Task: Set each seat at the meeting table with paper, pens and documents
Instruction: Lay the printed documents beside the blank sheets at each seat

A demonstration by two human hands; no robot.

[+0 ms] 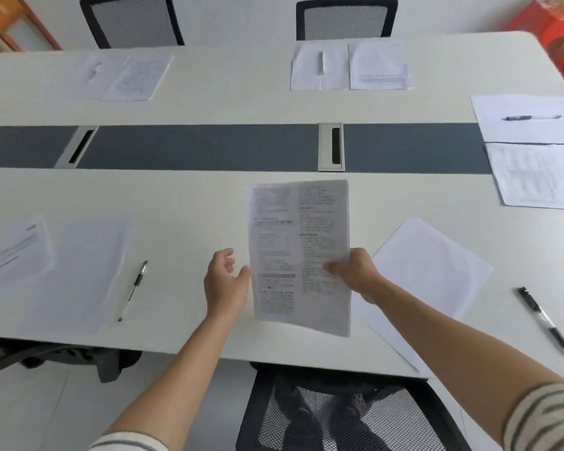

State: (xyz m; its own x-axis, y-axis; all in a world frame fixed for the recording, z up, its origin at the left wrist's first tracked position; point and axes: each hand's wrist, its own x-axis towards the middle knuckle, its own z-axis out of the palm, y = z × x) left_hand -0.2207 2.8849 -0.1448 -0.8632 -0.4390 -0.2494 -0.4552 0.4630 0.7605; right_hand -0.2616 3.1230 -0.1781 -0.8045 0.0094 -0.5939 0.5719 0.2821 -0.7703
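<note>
Over the near seat, the right hand (pixel 355 271) pinches a printed document (pixel 300 255) above the table (pixel 209 102), left hand (pixel 223 281) open beside it; four other seats appear set, though blur hides details.

No text can be read here. The printed document (pixel 300 255) held above the table (pixel 189 196) carries two columns of dense small print with some darker headings and one grey bar, but the letters are too blurred to make out. The other printed sheets, at the far left seat (pixel 137 78), the far right seat (pixel 380 65), the right end (pixel 531 177) and the near left (pixel 13 245), show only faint grey lines. No label or brand is legible on the pens.
</note>
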